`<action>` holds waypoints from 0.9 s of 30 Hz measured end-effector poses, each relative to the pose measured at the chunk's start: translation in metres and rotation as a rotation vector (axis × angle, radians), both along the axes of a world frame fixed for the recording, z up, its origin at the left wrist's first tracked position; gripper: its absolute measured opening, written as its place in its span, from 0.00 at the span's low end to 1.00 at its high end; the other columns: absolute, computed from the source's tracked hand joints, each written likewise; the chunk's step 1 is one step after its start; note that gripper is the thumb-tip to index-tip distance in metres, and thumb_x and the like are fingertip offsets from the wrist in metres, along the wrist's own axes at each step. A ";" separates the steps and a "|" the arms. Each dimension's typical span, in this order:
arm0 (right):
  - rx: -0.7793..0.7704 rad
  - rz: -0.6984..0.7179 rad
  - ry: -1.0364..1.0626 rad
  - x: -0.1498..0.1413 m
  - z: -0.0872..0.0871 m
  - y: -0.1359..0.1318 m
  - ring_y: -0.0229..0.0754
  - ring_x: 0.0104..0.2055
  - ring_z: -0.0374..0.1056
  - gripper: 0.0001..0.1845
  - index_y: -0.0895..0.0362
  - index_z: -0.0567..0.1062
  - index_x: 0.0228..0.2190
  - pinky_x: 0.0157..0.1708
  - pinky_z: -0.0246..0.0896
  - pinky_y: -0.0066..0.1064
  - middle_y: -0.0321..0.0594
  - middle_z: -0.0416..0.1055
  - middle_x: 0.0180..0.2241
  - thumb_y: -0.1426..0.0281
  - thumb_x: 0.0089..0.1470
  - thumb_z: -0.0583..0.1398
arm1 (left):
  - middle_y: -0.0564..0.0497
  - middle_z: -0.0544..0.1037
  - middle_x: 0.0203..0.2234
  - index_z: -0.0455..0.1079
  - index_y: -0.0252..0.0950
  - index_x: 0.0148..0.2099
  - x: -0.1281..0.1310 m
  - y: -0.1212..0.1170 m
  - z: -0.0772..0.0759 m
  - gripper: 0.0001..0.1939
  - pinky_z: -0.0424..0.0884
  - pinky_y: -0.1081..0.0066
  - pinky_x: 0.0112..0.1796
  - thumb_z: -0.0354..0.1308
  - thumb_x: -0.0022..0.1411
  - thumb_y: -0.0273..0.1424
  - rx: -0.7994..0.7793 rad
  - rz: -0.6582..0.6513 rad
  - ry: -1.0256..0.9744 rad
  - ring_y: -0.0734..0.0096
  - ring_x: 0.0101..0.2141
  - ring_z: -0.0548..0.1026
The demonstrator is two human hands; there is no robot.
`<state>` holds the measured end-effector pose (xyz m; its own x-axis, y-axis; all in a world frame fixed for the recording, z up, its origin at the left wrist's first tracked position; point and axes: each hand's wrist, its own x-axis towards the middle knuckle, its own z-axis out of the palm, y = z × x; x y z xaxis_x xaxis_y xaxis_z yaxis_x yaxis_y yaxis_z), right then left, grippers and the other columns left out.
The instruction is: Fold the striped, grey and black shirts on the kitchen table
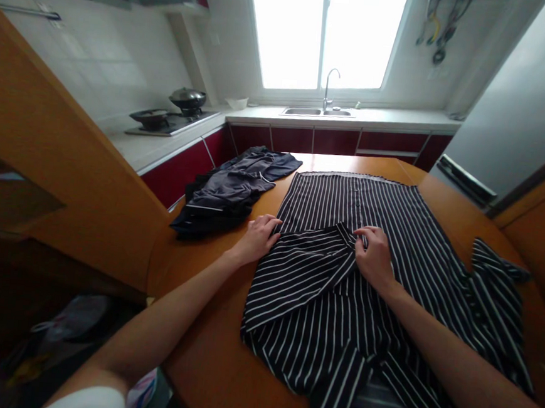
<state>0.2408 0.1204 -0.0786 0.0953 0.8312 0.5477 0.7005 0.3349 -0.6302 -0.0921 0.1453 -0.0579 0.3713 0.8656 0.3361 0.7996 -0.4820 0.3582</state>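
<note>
A black shirt with white stripes [376, 206] lies spread on the table, its collar at the near edge and its hem at the far side. One sleeve [300, 263] is folded across the body, its cuff near the middle. My left hand [261, 236] pinches the fabric at the left edge, where the folded sleeve meets the body. With thumb and fingers closed, my right hand [373, 253] grips the cuff end of that sleeve. The other sleeve [496, 291] stretches out to the right, bunched near its end.
A pile of dark clothes [236, 188] lies on the wooden table [208, 299] left of the shirt. Beyond are a counter with a sink [303, 111], a stove [177, 123] with two pans, and a fridge [511, 109] at right. Bags [75, 317] sit below at left.
</note>
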 end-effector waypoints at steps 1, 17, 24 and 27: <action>0.030 0.022 -0.036 -0.003 0.002 -0.002 0.56 0.54 0.67 0.14 0.55 0.79 0.41 0.57 0.63 0.53 0.52 0.72 0.48 0.71 0.58 0.55 | 0.41 0.73 0.54 0.71 0.39 0.56 0.007 -0.008 0.003 0.16 0.63 0.50 0.58 0.54 0.68 0.32 0.024 -0.057 -0.009 0.52 0.55 0.69; -0.250 0.356 -0.465 -0.013 -0.019 -0.011 0.54 0.73 0.44 0.30 0.52 0.66 0.65 0.69 0.38 0.58 0.45 0.55 0.69 0.54 0.67 0.50 | 0.39 0.45 0.73 0.43 0.37 0.76 0.020 -0.026 -0.011 0.35 0.30 0.45 0.67 0.41 0.75 0.48 -0.227 -0.133 0.275 0.52 0.72 0.41; -0.237 0.348 -0.427 -0.015 -0.022 -0.011 0.55 0.72 0.48 0.29 0.53 0.68 0.63 0.69 0.40 0.58 0.47 0.58 0.67 0.55 0.66 0.52 | 0.50 0.46 0.73 0.36 0.49 0.76 0.015 -0.097 0.019 0.37 0.33 0.52 0.69 0.48 0.73 0.47 -0.229 -0.581 0.295 0.57 0.71 0.43; -0.223 0.320 -0.401 -0.016 -0.021 -0.010 0.55 0.71 0.50 0.29 0.54 0.69 0.62 0.68 0.42 0.58 0.48 0.60 0.67 0.55 0.67 0.51 | 0.51 0.46 0.73 0.36 0.50 0.76 0.002 -0.119 0.023 0.38 0.35 0.53 0.69 0.49 0.73 0.47 -0.264 -0.586 0.320 0.55 0.71 0.43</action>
<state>0.2245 0.1109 -0.0995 -0.3605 0.8842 0.2970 0.7851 0.4596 -0.4152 -0.0901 0.0264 -0.0345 0.8454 0.5308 -0.0597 0.5207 -0.7942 0.3131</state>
